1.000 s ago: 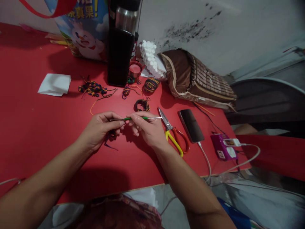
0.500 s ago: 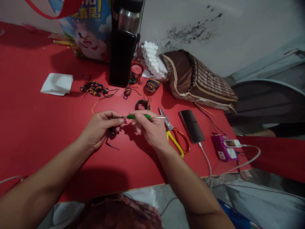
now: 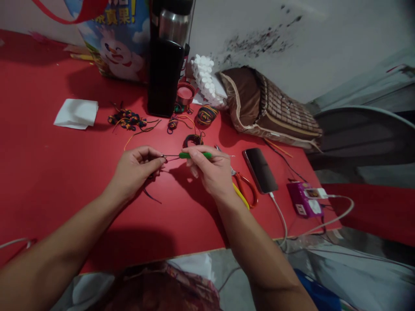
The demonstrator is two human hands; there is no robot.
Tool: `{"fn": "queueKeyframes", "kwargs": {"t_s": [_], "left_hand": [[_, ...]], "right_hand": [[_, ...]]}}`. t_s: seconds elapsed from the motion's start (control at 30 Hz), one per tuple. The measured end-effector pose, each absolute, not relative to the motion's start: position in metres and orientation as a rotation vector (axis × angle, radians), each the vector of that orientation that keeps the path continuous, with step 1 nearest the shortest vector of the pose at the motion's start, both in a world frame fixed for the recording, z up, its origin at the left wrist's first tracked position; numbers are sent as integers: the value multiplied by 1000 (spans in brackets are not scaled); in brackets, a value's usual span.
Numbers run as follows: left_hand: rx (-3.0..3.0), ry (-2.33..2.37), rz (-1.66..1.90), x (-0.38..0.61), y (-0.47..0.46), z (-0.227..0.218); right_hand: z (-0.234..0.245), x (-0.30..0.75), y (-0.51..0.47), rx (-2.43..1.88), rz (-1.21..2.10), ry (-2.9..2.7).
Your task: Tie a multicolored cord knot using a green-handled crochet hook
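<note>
My right hand (image 3: 209,166) is closed around the green handle of a crochet hook (image 3: 196,155), whose thin metal shaft sticks out at both ends. The left end reaches toward my left hand (image 3: 139,168), which pinches a small dark piece of knotted cord (image 3: 155,173). A dark strand runs from those fingertips beside the shaft toward the handle, and a loose tail hangs below. Just beyond my right hand lies a coil of dark cord (image 3: 192,141). Scissors (image 3: 248,188) with red and yellow handles lie partly hidden behind that hand.
Knotted multicolour cords (image 3: 128,119), a yarn ball (image 3: 207,114) and folded white paper (image 3: 77,113) lie farther back. A black phone (image 3: 165,77) leans by a steel bottle (image 3: 175,26). Right are a charging phone (image 3: 260,169), a purple box (image 3: 300,203) and a brown cushion (image 3: 272,103).
My right hand with the crochet hook has moved a little right, away from my left hand. More shaft and strand now show between them, and the hand covers more of the scissors.
</note>
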State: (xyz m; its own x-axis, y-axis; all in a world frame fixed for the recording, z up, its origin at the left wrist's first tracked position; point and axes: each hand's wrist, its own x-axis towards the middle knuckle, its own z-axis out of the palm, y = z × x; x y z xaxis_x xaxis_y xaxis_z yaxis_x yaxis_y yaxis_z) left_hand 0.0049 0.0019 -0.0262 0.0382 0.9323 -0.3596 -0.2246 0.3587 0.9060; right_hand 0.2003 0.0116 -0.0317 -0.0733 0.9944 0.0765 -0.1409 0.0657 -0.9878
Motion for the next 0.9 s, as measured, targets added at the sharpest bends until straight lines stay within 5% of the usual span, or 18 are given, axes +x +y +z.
{"fn": "queueKeyframes", "kwargs": {"t_s": [0.37,0.9], "left_hand": [[820,1248,1117,5,3,-30],[758,1283,1161,7,5,-27]], "right_hand": [[-26,197,7,-1082,1147,-1287],[-26,196,-8,-830,346,-2127]]}}
